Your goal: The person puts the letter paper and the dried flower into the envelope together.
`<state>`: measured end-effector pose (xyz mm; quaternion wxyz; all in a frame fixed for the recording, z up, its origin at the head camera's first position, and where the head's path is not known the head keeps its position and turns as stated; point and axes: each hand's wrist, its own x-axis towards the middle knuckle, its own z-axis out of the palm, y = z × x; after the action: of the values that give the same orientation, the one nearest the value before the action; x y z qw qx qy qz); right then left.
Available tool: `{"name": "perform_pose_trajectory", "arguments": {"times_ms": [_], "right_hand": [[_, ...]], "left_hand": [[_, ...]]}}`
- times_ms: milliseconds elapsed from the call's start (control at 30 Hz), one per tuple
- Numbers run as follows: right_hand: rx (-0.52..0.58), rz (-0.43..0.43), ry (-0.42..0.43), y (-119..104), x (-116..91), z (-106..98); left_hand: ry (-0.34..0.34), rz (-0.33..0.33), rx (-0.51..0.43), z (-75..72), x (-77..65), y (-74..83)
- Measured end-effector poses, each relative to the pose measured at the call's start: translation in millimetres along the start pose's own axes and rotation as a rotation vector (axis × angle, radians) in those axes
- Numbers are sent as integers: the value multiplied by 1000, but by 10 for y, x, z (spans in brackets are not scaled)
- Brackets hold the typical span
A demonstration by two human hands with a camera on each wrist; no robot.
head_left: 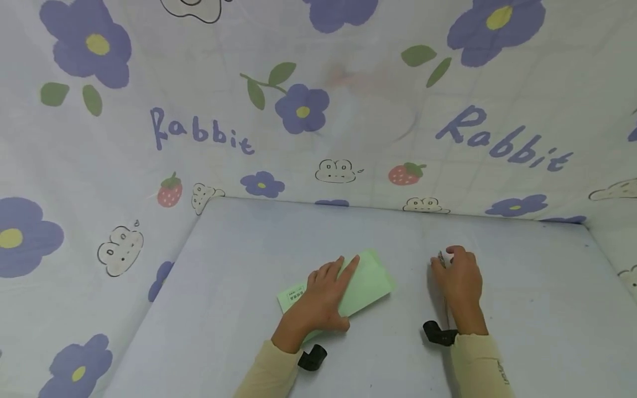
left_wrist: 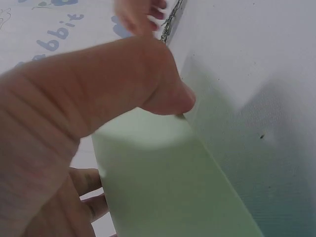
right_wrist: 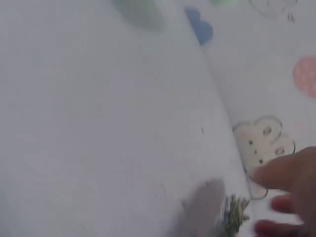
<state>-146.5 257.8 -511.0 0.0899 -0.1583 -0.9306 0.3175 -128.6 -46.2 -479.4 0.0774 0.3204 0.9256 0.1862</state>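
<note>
My left hand (head_left: 323, 296) holds a flat pale green folded paper packet (head_left: 368, 284) with a small printed label near its left end. In the left wrist view, my thumb lies along one edge of the packet (left_wrist: 163, 168) and my fingers are at the opposite edge. My right hand (head_left: 463, 279) is over a thin dried sprig (head_left: 445, 312), thumb across it and fingers bent but apart. The sprig's tufted greenish-brown tip (right_wrist: 234, 215) shows at the bottom of the right wrist view, with a gap to the fingers (right_wrist: 281, 173).
A white-covered table (head_left: 249, 237) lies under both hands. Behind it hangs a cloth (head_left: 368, 127) printed with flowers, strawberries and rabbits, which also rises at the left and right sides. Black wrist cameras (head_left: 312, 358) sit on both sleeves.
</note>
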Motion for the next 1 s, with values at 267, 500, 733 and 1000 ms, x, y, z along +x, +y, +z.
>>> {"name": "perform_pose_trajectory", "arguments": {"times_ms": [267,500,733,1000], "right_hand": [[324,130,-271,33,87,-327],[1010,178,102,-300,51,-413],[1104,91,345,-403,-15,-135],[1267,-60,573,-485,35,-40]], "left_hand": [[-13,18,8,10,13,30],[-11,20,3,3,21,42],[-10,45,-11,-17,11,69],[-12,45,4,-31,-5,117]]}}
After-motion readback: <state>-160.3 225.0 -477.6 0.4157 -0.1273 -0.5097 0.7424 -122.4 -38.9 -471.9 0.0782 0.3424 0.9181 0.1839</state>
